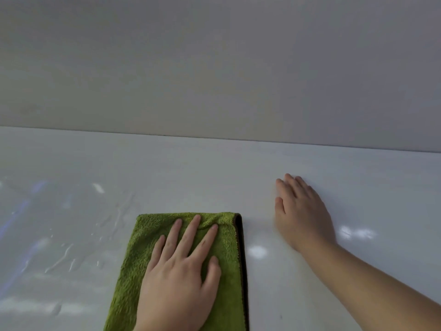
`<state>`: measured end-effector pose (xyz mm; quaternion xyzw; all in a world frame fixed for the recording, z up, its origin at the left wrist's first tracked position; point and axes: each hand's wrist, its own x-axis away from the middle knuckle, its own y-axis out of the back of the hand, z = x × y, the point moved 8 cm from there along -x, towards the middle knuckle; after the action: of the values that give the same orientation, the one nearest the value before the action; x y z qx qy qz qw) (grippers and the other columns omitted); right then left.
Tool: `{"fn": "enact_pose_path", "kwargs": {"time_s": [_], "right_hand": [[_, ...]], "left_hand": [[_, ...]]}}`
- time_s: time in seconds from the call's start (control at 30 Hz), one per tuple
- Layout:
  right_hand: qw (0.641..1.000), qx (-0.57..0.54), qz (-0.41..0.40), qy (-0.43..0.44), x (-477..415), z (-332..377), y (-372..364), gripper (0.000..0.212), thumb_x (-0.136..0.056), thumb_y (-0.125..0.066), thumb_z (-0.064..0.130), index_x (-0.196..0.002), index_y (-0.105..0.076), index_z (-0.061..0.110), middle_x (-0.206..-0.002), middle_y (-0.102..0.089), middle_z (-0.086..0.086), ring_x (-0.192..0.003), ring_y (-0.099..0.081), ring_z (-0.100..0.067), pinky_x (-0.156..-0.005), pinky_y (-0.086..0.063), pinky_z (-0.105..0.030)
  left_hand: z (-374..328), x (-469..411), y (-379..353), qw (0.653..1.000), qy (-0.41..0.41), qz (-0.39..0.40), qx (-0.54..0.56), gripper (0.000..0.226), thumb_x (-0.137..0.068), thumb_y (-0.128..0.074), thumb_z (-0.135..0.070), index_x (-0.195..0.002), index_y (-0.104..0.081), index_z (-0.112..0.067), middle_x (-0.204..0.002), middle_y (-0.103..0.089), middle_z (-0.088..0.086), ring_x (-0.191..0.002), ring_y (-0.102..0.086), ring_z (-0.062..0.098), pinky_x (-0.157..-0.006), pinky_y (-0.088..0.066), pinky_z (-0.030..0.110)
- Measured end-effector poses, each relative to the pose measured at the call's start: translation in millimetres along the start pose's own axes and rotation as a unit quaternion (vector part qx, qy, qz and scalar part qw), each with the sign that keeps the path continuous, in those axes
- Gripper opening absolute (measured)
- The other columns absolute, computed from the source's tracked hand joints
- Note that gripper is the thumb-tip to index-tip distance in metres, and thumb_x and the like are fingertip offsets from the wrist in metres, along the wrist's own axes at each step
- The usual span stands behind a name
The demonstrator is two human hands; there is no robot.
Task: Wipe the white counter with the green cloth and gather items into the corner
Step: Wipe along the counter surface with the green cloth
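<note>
A folded green cloth (pixel 133 263) with a dark brown edge lies flat on the glossy white counter (pixel 191 168), near the bottom middle. My left hand (pixel 181 275) presses down on it, palm flat and fingers spread. My right hand (pixel 300 211) rests flat on the bare counter to the right of the cloth, fingers together and pointing away, holding nothing. Its forearm runs off the bottom right corner.
Streaks and drops of water (pixel 64 256) lie on the counter left of the cloth. A plain grey-white wall (pixel 214 68) rises behind the counter's back edge. Bright light reflections (pixel 355 232) show on the surface at right.
</note>
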<state>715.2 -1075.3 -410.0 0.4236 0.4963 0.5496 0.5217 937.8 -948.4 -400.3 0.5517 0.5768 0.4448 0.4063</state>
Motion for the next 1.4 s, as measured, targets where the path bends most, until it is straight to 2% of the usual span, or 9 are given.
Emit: {"fn": "enact_pose_path", "kwargs": {"time_s": [0.07, 0.4, 0.53, 0.6, 0.7, 0.8, 1.03, 1.17, 1.4], "right_hand": [[1.000, -0.002, -0.002, -0.001, 0, -1, 1, 0.051, -0.099, -0.026, 0.030, -0.149, -0.031, 0.020, -0.160, -0.024, -0.002, -0.148, -0.015, -0.020, -0.120, -0.014, -0.035], [1.000, -0.004, 0.011, -0.026, 2, 3, 8, 0.050, -0.097, -0.032, 0.026, -0.144, -0.045, 0.015, -0.154, -0.037, -0.004, -0.143, -0.029, -0.023, -0.118, -0.023, -0.038], [1.000, -0.012, -0.024, -0.016, -24, 16, 22, 0.043, -0.083, -0.041, 0.019, -0.120, -0.062, 0.011, -0.123, -0.059, -0.007, -0.117, -0.052, -0.031, -0.100, -0.042, -0.043], [0.999, -0.038, -0.033, -0.009, -51, 34, 23, 0.040, -0.091, -0.040, 0.019, -0.128, -0.057, 0.014, -0.129, -0.055, -0.003, -0.122, -0.047, -0.026, -0.102, -0.040, -0.039], [0.997, -0.071, -0.024, -0.030, -88, 52, 10, 0.043, -0.099, -0.036, 0.025, -0.141, -0.045, 0.020, -0.149, -0.038, 0.003, -0.138, -0.029, -0.016, -0.111, -0.027, -0.033], [0.998, -0.045, -0.011, -0.049, -98, 55, -8, 0.046, -0.101, -0.032, 0.028, -0.146, -0.039, 0.021, -0.157, -0.028, 0.002, -0.145, -0.019, -0.016, -0.116, -0.017, -0.030], [0.998, 0.003, -0.046, -0.050, -97, 59, -7, 0.050, -0.094, -0.031, 0.031, -0.139, -0.048, 0.018, -0.150, -0.041, -0.002, -0.139, -0.031, -0.021, -0.115, -0.024, -0.034], [0.998, 0.009, -0.041, -0.048, -96, 59, -6, 0.044, -0.096, -0.040, 0.026, -0.140, -0.047, 0.018, -0.151, -0.039, -0.002, -0.139, -0.030, -0.021, -0.116, -0.023, -0.035], [0.998, 0.006, -0.050, -0.031, -98, 60, -8, 0.045, -0.096, -0.036, 0.027, -0.139, -0.045, 0.019, -0.151, -0.038, -0.003, -0.138, -0.029, -0.021, -0.115, -0.025, -0.036]], "left_hand": [[2, -23, -1, 1.000, -0.005, -0.003, -0.003, 0.054, -0.088, -0.003, -0.066, -0.141, 0.011, -0.072, -0.158, 0.021, -0.033, -0.144, 0.031, 0.000, -0.119, 0.018, 0.030], [13, -144, -3, 0.999, -0.040, 0.007, 0.000, 0.062, -0.090, -0.007, -0.065, -0.152, -0.003, -0.058, -0.165, 0.004, -0.023, -0.152, 0.012, 0.008, -0.122, 0.009, 0.036], [16, -183, -3, 0.998, -0.060, 0.005, 0.003, 0.062, -0.091, -0.009, -0.064, -0.152, -0.006, -0.057, -0.166, 0.000, -0.022, -0.153, 0.008, 0.010, -0.123, 0.006, 0.038], [16, -197, -2, 0.997, -0.072, 0.009, 0.006, 0.062, -0.091, -0.008, -0.063, -0.152, -0.006, -0.057, -0.166, 0.000, -0.021, -0.153, 0.009, 0.011, -0.123, 0.006, 0.039], [19, -213, -1, 0.997, -0.079, 0.012, 0.009, 0.063, -0.090, -0.007, -0.063, -0.153, -0.005, -0.056, -0.166, 0.002, -0.020, -0.153, 0.011, 0.011, -0.123, 0.007, 0.039], [18, -229, -1, 0.997, -0.079, 0.005, 0.017, 0.064, -0.090, -0.009, -0.062, -0.154, -0.007, -0.054, -0.166, 0.000, -0.019, -0.153, 0.010, 0.012, -0.123, 0.009, 0.039], [18, -243, -1, 0.996, -0.085, -0.007, 0.019, 0.065, -0.091, -0.011, -0.061, -0.155, -0.013, -0.050, -0.167, -0.006, -0.017, -0.154, 0.006, 0.015, -0.123, 0.007, 0.040], [17, -242, 1, 0.996, -0.086, -0.005, 0.018, 0.065, -0.092, -0.011, -0.060, -0.155, -0.013, -0.049, -0.167, -0.006, -0.016, -0.154, 0.006, 0.016, -0.123, 0.006, 0.041], [18, -237, -1, 0.996, -0.088, -0.017, 0.004, 0.066, -0.092, -0.010, -0.059, -0.156, -0.013, -0.048, -0.168, -0.007, -0.013, -0.154, 0.003, 0.018, -0.124, 0.003, 0.043]]}}
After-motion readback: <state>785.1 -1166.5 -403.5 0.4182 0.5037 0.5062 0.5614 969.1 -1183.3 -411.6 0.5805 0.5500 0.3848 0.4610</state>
